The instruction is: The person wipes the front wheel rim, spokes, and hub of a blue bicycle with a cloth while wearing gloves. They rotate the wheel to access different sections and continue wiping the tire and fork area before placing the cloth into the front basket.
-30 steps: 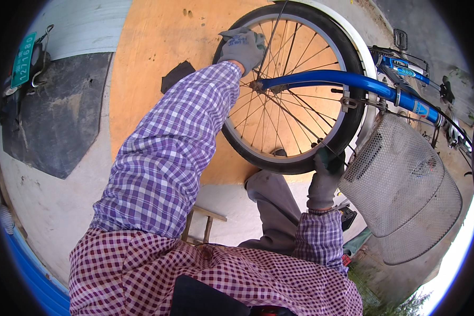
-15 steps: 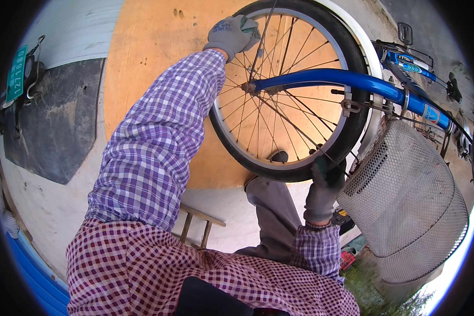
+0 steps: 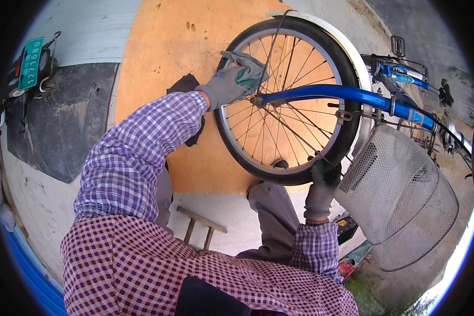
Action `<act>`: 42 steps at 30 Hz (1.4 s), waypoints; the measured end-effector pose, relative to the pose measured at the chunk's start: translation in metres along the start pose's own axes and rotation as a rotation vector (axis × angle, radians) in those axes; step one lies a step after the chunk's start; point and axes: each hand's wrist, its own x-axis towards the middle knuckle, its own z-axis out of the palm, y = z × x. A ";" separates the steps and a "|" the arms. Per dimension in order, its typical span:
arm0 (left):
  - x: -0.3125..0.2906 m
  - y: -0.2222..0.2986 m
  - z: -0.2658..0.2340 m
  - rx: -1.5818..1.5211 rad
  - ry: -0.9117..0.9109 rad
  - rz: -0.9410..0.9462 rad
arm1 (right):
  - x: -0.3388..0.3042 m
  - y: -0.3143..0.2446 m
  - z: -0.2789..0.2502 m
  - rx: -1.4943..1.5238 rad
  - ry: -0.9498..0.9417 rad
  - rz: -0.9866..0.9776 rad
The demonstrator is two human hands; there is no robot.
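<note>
A bicycle front wheel (image 3: 295, 175) with a black tyre, silver rim and rusty hub stands in front of me, held in a blue fork (image 3: 310, 91). My left hand (image 3: 227, 86), in a grey glove, is closed on a grey rag (image 3: 254, 64) at the rim's upper left, beside the spokes. At the wheel's lower right, my right hand (image 3: 321, 190), in a grey glove with a dark palm, is closed around the tyre. Part of its fingers is hidden. A white mudguard (image 3: 359, 73) curves along the tyre's right side.
A wire mesh basket (image 3: 397, 200) sits right of my right hand. Beneath the wheel lies an orange-brown board (image 3: 158, 68). A small wooden stool (image 3: 201, 221) is near my legs. Another blue bicycle (image 3: 405, 73) stands at the far right, and a vehicle with a green plate (image 3: 31, 63) at the left.
My left hand has moved down and left along the rim, and more of the rag shows. My right hand stays at the tyre. The view has shifted slightly.
</note>
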 end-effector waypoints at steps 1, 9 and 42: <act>-0.009 -0.005 -0.005 -0.106 -0.060 -0.015 | 0.002 0.002 -0.002 0.028 -0.004 0.023; 0.011 -0.049 -0.011 -0.476 0.251 -0.166 | 0.003 0.016 0.000 0.040 -0.026 -0.111; -0.020 -0.064 -0.012 0.096 0.185 -0.219 | 0.010 0.002 -0.015 0.114 -0.082 -0.144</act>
